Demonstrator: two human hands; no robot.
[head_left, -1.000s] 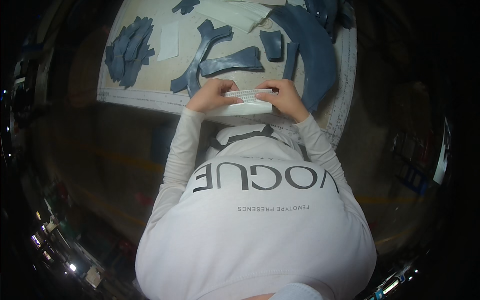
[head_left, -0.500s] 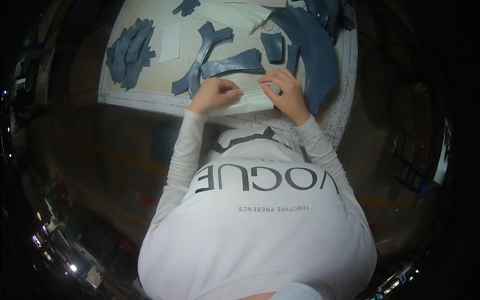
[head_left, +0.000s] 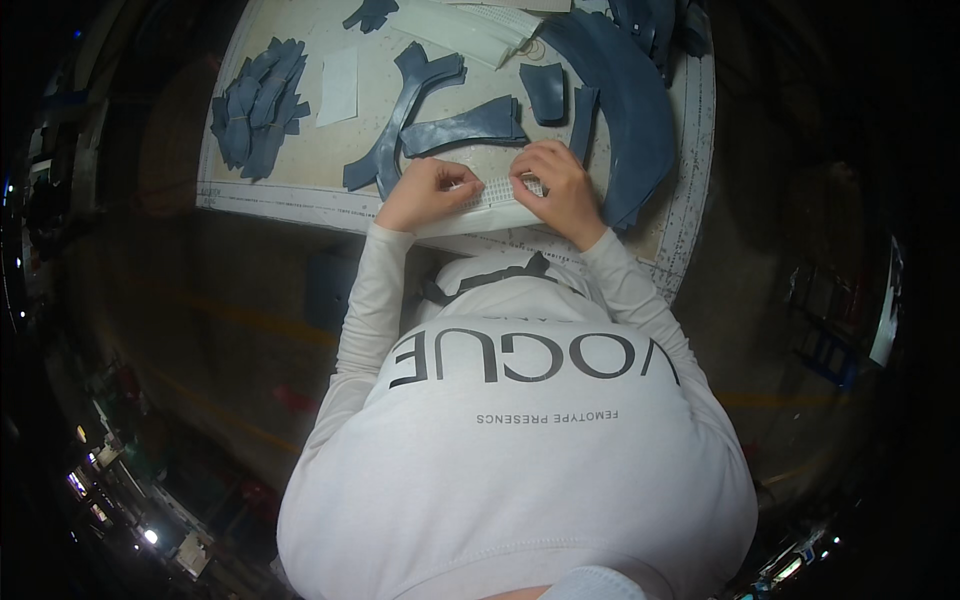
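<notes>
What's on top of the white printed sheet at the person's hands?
The left hand and right hand overlap the white printed sheet; printed rows show between them; whatever the hands cover is hidden.

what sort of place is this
Probably a cutting workshop, perhaps for leather or similar: a bundle of blue cutouts, a big curved blue piece, and the table they lie on.

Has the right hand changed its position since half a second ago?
Yes, the right hand has moved slightly to the left, judged against the narrow blue strip beyond it.
</notes>
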